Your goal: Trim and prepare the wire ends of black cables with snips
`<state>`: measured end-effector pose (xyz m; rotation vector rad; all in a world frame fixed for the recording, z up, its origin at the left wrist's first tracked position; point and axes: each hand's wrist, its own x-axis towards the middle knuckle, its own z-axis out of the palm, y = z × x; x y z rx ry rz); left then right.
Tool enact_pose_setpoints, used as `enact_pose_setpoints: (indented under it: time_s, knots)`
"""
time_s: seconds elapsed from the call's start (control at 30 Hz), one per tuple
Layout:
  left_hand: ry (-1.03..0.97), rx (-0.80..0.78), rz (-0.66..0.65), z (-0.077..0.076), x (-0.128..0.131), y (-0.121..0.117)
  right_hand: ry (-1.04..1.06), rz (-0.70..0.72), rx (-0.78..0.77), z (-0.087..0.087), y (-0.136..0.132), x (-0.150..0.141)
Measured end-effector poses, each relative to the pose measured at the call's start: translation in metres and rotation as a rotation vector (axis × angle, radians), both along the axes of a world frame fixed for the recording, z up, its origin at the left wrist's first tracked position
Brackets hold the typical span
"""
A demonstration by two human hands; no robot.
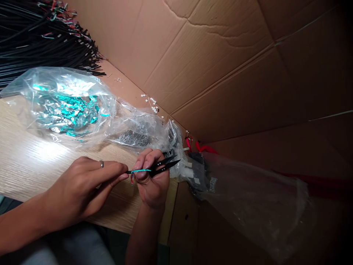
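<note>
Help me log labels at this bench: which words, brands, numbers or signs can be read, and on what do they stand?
No text can be read with certainty.
Clear bag at picture right: a small white boxed mark, turned sideways, too small and blurred to quote.
White patches near that mark: no text can be made out.
Snips: no lettering shows.

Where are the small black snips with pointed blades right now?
In the head view, just below and left of centre, the small black snips are in the right hand, next to the thin turquoise strip on the black cable.
</note>
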<state>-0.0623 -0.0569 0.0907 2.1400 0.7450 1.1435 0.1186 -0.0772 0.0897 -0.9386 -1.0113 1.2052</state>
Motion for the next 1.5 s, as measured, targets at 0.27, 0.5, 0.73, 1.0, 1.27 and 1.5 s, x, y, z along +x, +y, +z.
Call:
enact_pose_setpoints:
  time_s: [0.27,0.5,0.73,1.0,1.27,1.5]
  knots:
    - [0.035,0.070,-0.023,0.001,-0.003,0.002,-0.093,-0.095,0.008,0.004,0.001,-0.002]
    - [0.028,0.074,0.033,0.000,-0.001,0.003,-0.217,-0.222,0.060,0.015,-0.003,-0.012]
    - [0.107,0.152,0.132,-0.006,-0.001,-0.001,-0.434,-0.404,-0.018,0.013,-0.017,-0.021]
    - [0.138,0.310,0.137,-0.018,-0.005,-0.002,-0.410,-0.497,-0.080,0.023,-0.019,-0.027]
    - [0.148,0.251,0.174,-0.019,-0.003,-0.003,-0.366,-0.480,-0.086,0.025,-0.022,-0.029]
    - [0.098,0.188,0.171,-0.025,-0.002,-0.008,-0.289,-0.414,-0.124,0.023,-0.019,-0.026]
